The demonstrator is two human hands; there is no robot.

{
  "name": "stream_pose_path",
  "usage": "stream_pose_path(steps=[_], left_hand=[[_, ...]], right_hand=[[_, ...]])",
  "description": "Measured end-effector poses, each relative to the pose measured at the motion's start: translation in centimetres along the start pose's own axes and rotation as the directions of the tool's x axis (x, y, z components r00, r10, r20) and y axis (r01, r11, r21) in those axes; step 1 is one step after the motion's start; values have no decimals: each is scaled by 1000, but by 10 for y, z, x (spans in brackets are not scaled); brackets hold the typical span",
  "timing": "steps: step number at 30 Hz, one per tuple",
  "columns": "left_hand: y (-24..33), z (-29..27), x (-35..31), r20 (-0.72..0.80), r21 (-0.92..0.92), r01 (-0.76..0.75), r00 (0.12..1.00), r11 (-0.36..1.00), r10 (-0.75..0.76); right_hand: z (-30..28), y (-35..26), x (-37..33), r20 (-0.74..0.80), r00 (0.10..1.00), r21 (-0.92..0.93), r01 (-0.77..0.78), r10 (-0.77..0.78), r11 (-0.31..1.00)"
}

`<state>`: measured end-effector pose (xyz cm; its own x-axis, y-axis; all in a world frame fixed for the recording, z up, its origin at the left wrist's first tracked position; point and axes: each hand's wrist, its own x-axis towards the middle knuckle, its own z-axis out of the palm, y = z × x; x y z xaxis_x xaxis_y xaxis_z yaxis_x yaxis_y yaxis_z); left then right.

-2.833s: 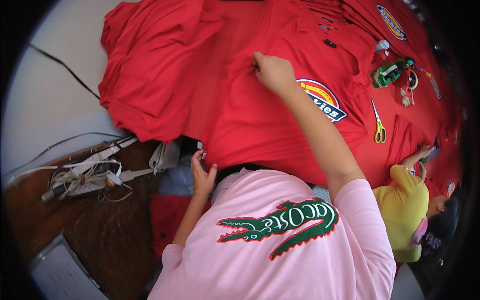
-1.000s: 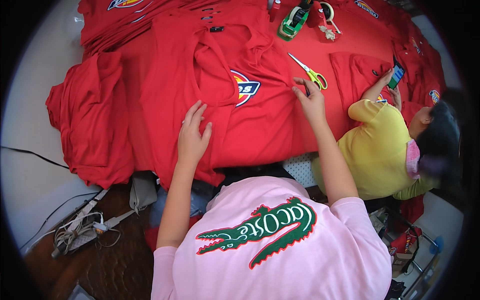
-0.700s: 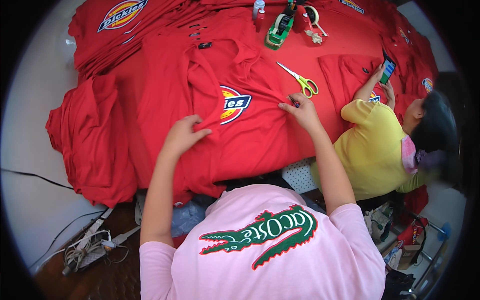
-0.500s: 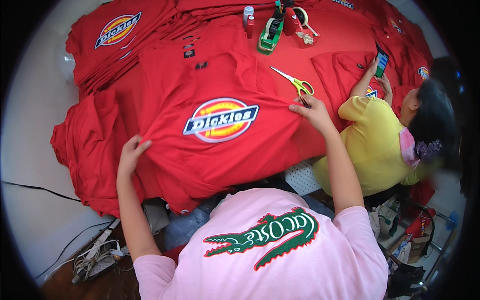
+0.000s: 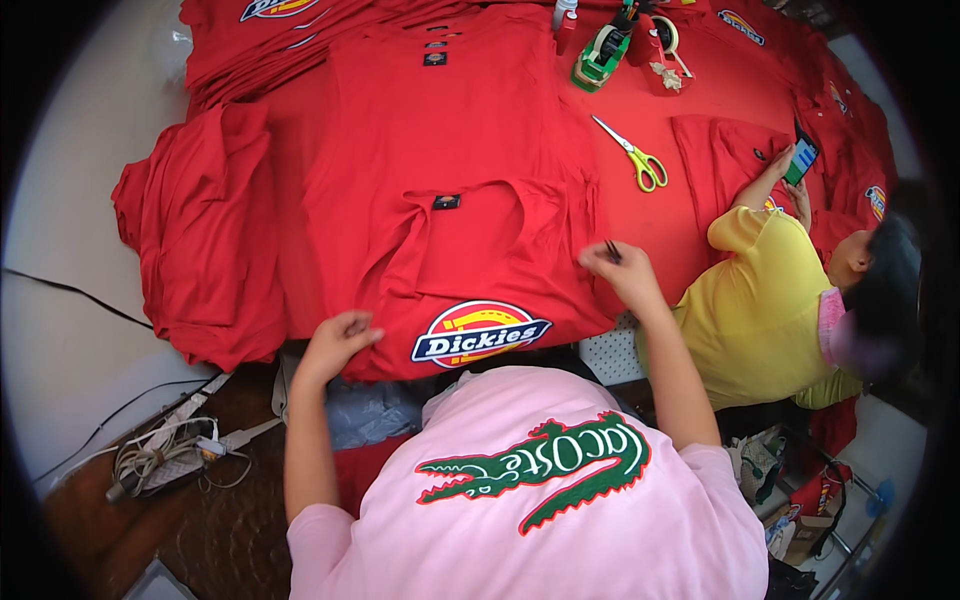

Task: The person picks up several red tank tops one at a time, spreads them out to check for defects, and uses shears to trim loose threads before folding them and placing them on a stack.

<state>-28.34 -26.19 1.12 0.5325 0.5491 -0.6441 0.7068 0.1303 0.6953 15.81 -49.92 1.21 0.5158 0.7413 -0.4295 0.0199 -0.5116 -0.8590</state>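
Head view: you hold one red T-shirt (image 5: 470, 270) at the table's near edge, your left hand (image 5: 338, 343) pinching its hem, your right hand (image 5: 622, 275) gripping its side. One pair of scissors (image 5: 632, 155) and one tape dispenser (image 5: 603, 52) lie beyond.

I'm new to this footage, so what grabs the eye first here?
A table buried in red shirts, the nearest one showing a round logo patch at its lower edge. The left hand and right hand grip that shirt's edges. Yellow-handled scissors lie upper right.
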Motion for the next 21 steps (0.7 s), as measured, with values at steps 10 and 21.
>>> stream_pose_path(steps=[10,21], left_hand=[[61,93,75,-32,-816,-55,998,576,50],[-265,227,-67,260,-795,451,857,404,-445]], right_hand=[[70,-29,64,-50,985,-145,154,-163,977],[93,228,-96,519,838,-359,37,166,933]])
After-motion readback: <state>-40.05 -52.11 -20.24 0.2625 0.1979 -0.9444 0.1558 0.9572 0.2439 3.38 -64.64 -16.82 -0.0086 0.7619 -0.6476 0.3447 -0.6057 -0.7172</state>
